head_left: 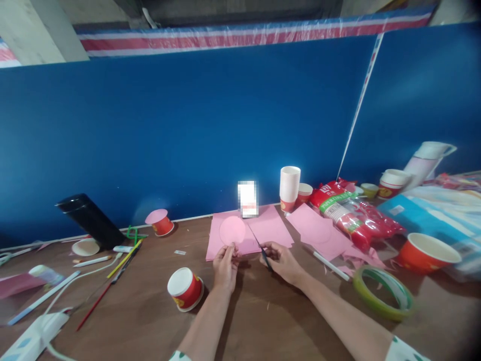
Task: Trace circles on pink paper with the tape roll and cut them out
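Observation:
My left hand [225,263] pinches the lower edge of a pink paper disc [232,229] and holds it upright above a pink paper sheet [270,228] lying on the brown table [263,316]. My right hand [282,258] is closed round a pair of scissors [259,244] whose thin blades point up and left toward the disc. Both hands sit close together at the table's middle.
A red paper cup [185,289] lies tipped by my left wrist. Further cups [290,188], a red packet [353,213], a green tape roll [383,293], a red bowl [426,251], pens [124,260] and a black cylinder [90,219] lie around. A blue partition [225,125] backs the table.

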Demonstrator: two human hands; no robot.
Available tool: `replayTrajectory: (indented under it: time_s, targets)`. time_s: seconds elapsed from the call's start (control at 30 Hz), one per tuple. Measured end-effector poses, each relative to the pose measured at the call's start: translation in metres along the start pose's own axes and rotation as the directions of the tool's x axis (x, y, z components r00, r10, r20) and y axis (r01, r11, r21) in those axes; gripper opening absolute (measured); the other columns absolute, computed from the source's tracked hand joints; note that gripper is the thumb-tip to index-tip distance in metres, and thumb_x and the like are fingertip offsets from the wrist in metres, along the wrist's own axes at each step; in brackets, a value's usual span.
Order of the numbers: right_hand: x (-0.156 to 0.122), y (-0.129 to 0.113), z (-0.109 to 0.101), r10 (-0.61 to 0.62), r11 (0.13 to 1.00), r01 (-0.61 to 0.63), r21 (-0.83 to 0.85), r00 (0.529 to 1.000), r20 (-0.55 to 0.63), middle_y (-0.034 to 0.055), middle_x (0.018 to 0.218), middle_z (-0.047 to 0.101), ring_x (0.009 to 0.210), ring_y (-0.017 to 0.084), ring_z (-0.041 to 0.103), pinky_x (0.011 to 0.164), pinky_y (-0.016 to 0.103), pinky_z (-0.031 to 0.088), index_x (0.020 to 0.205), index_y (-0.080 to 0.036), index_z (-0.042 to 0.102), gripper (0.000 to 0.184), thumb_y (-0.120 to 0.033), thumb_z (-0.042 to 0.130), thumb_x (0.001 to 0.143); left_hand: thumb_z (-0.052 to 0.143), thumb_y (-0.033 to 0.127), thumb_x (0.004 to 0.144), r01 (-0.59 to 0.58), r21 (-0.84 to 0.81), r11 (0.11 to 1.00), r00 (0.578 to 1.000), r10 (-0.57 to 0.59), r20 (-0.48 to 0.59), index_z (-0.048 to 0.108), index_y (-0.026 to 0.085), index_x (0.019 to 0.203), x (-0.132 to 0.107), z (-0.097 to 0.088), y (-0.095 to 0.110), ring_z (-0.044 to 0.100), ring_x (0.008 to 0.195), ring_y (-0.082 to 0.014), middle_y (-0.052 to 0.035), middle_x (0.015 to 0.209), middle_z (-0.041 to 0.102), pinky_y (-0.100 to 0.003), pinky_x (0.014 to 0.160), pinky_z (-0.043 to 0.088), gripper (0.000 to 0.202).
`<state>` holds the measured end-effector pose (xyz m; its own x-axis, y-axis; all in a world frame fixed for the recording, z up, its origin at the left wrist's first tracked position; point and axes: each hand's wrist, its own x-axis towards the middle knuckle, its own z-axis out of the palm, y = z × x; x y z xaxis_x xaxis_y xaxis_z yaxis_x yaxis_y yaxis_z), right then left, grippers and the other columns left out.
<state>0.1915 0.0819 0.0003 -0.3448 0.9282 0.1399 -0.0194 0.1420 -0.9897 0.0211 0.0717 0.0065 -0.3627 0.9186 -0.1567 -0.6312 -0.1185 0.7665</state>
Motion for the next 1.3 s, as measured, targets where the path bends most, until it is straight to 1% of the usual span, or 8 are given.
replayTrajectory:
  time_s: [0.1, 0.2, 0.3, 0.5, 0.67, 0.8, 1.03, 1.3]
  targets:
    - [-0.0034, -0.0084, 0.001, 0.004, 1.0, -0.004, -0.003, 0.999, 0.054, -0.0008, 0.072, 0.057, 0.065, 0.01, 0.051, 0.059, 0.022, 0.041, 0.103, -0.015, 0.058, 0.035, -0.03, 0.067, 0.072, 0.079, 0.026, 0.055, 0.011, -0.005, 1.0, 0.998, -0.011, 0.064, 0.061, 0.012, 0.062, 0.0002, -0.0013, -0.0002, 0.05, 0.051, -0.0052, 0.0018, 0.058, 0.057, -0.015, 0.048, 0.04, 0.024]
    - [-0.005, -0.0126, -0.0004, 0.019, 1.0, -0.022, 0.02, 0.994, 0.109, -0.0018, 0.072, 0.054, 0.061, 0.008, 0.047, 0.055, 0.02, 0.037, 0.101, -0.016, 0.058, 0.034, -0.032, 0.066, 0.073, 0.077, 0.028, 0.057, -0.008, 0.007, 1.0, 0.998, 0.007, 0.056, 0.06, 0.014, 0.062, 0.0003, -0.0018, -0.0001, 0.049, 0.051, -0.0054, 0.0027, 0.058, 0.055, -0.015, 0.049, 0.039, 0.023]
    - [-0.0038, -0.0118, -0.0027, 0.052, 0.998, -0.054, 0.018, 0.99, 0.135, -0.0038, 0.068, 0.05, 0.057, 0.008, 0.044, 0.051, 0.019, 0.035, 0.094, -0.016, 0.059, 0.033, -0.034, 0.07, 0.069, 0.076, 0.029, 0.058, -0.036, 0.022, 0.999, 0.998, 0.035, 0.045, 0.059, 0.015, 0.06, 0.0003, -0.0015, 0.0004, 0.049, 0.051, -0.0062, 0.0031, 0.056, 0.054, -0.017, 0.051, 0.04, 0.022]
    - [-0.001, -0.005, -0.0053, 0.072, 0.997, -0.073, -0.002, 0.987, 0.14, -0.0055, 0.063, 0.047, 0.053, 0.007, 0.043, 0.048, 0.019, 0.033, 0.09, -0.016, 0.058, 0.033, -0.036, 0.072, 0.067, 0.076, 0.029, 0.058, -0.057, 0.015, 0.998, 0.998, 0.057, 0.007, 0.059, 0.016, 0.063, 0.0014, -0.0017, 0.0004, 0.049, 0.051, -0.006, 0.003, 0.059, 0.054, -0.018, 0.051, 0.041, 0.022]
    - [-0.0018, -0.0046, -0.0058, 0.063, 0.996, -0.055, -0.075, 0.991, 0.122, -0.0037, 0.064, 0.051, 0.055, 0.008, 0.045, 0.049, 0.02, 0.036, 0.091, -0.016, 0.057, 0.032, -0.039, 0.067, 0.071, 0.077, 0.025, 0.057, -0.026, -0.068, 0.997, 1.0, 0.025, -0.017, 0.059, 0.015, 0.063, 0.0037, -0.0041, 0.0008, 0.051, 0.053, -0.0061, 0.0022, 0.06, 0.055, -0.018, 0.055, 0.045, 0.021]
    - [-0.002, -0.0071, -0.0052, 0.06, 0.994, -0.049, -0.095, 0.991, 0.12, -0.0033, 0.065, 0.051, 0.055, 0.008, 0.045, 0.05, 0.02, 0.038, 0.09, -0.016, 0.057, 0.034, -0.042, 0.068, 0.07, 0.078, 0.025, 0.056, -0.017, -0.077, 0.997, 1.0, 0.015, -0.025, 0.06, 0.014, 0.065, 0.0041, -0.0056, 0.0013, 0.052, 0.053, -0.006, 0.0026, 0.059, 0.055, -0.018, 0.057, 0.047, 0.023]
    - [-0.0025, -0.0094, -0.0045, 0.048, 0.992, -0.033, -0.119, 0.991, 0.128, -0.0037, 0.063, 0.05, 0.055, 0.009, 0.044, 0.049, 0.02, 0.037, 0.087, -0.017, 0.058, 0.03, -0.039, 0.068, 0.07, 0.078, 0.025, 0.056, -0.021, -0.048, 0.999, 0.999, 0.019, -0.035, 0.061, 0.014, 0.063, 0.0024, -0.0029, 0.0021, 0.053, 0.051, -0.0075, 0.001, 0.059, 0.057, -0.02, 0.054, 0.047, 0.022]
    - [-0.0019, -0.0057, -0.0048, 0.061, 0.992, -0.047, -0.114, 0.99, 0.129, -0.0044, 0.063, 0.051, 0.055, 0.009, 0.045, 0.05, 0.02, 0.036, 0.086, -0.018, 0.058, 0.029, -0.038, 0.069, 0.068, 0.075, 0.027, 0.06, -0.045, 0.064, 0.997, 0.997, 0.049, -0.061, 0.06, 0.015, 0.062, 0.0001, 0.0004, 0.0044, 0.053, 0.053, -0.0096, -0.0003, 0.058, 0.057, -0.022, 0.054, 0.045, 0.02]
